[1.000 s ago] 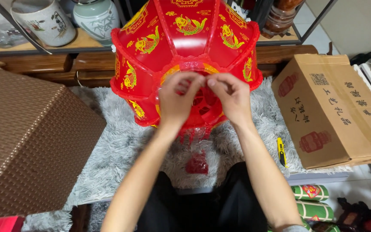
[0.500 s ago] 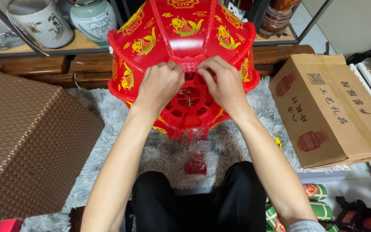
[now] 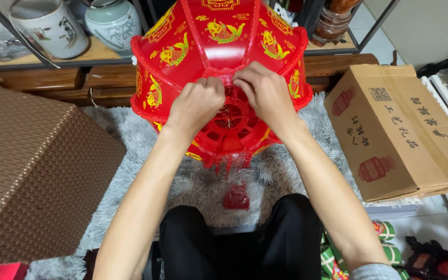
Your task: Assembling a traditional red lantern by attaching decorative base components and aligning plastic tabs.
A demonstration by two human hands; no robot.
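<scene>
A big red lantern [image 3: 219, 46] with gold fish pictures lies tilted over a grey shaggy rug [image 3: 198, 186], its round openwork end cap [image 3: 229, 122] facing me. My left hand [image 3: 195, 103] is closed on the cap's upper rim at the left. My right hand [image 3: 263, 93] pinches the same rim just to the right, fingertips almost meeting the left hand's. A red tassel [image 3: 236, 194] hangs from the cap down onto the rug, above my black-trousered legs.
A brown woven box [image 3: 32, 171] stands at the left. A cardboard carton [image 3: 405, 129] lies at the right. Behind the lantern a low wooden shelf [image 3: 53, 78] holds ceramic jars [image 3: 53, 26]. Green and red packages [image 3: 385, 243] lie at the lower right.
The lantern has tipped further, so its end cap faces me more and sits lower. Both hands stayed on the cap's rim, shifting slightly upward along it.
</scene>
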